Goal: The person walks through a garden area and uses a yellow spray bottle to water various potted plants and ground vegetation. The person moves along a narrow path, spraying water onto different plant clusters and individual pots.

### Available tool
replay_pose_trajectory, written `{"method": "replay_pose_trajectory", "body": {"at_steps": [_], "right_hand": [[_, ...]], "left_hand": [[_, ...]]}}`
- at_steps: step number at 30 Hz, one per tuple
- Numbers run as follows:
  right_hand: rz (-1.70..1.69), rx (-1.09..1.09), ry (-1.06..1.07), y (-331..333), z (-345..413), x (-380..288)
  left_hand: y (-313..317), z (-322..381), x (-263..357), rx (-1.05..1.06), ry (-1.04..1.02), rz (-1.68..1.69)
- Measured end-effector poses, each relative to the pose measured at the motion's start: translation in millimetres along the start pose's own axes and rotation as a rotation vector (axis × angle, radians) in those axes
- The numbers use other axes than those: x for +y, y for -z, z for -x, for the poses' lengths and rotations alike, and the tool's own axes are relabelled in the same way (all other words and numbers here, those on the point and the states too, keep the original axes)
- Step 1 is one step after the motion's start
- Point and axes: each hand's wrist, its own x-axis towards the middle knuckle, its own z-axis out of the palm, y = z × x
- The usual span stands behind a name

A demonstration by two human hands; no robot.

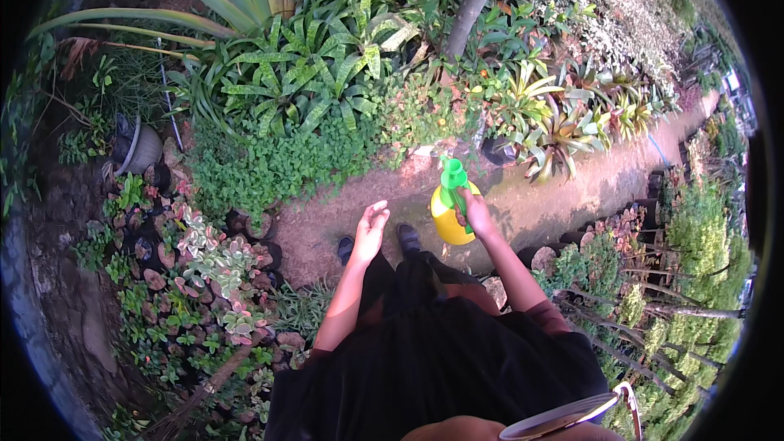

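My right hand (478, 214) is closed around the green handle of a pump pressure sprayer. The sprayer (446, 220) has a rounded yellow tank and a green top with a nozzle at its far side. It hangs over the dirt path, in front of my right foot. My left hand (370, 234) is held out with loosely curled fingers and nothing in it. Below that hand is one of my dark shoes (345, 249). Nearest beyond both hands, a low bed of small-leaved green plants (275, 165) borders the path.
The dirt path (539, 208) runs off to the right. Bromeliads (554, 122) and a slim tree trunk (474, 6) stand along its far edge. Variegated plants (223, 257) in dark bags crowd the left. A grey pot (144, 147) leans at far left; more potted plants line the right.
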Motion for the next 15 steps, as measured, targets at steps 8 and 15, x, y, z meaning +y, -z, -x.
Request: {"method": "replay_pose_trajectory", "body": {"at_steps": [8, 15], "right_hand": [[0.231, -0.032, -0.203, -4.7, 13.6, 38.0], [0.048, 0.256, -0.138, -33.7, 39.8, 37.3]], "left_hand": [[92.5, 0.5, -24.2, -0.038, 0.108, -0.070], [155.9, -21.5, -12.7, -0.111, 0.143, -0.054]]}}
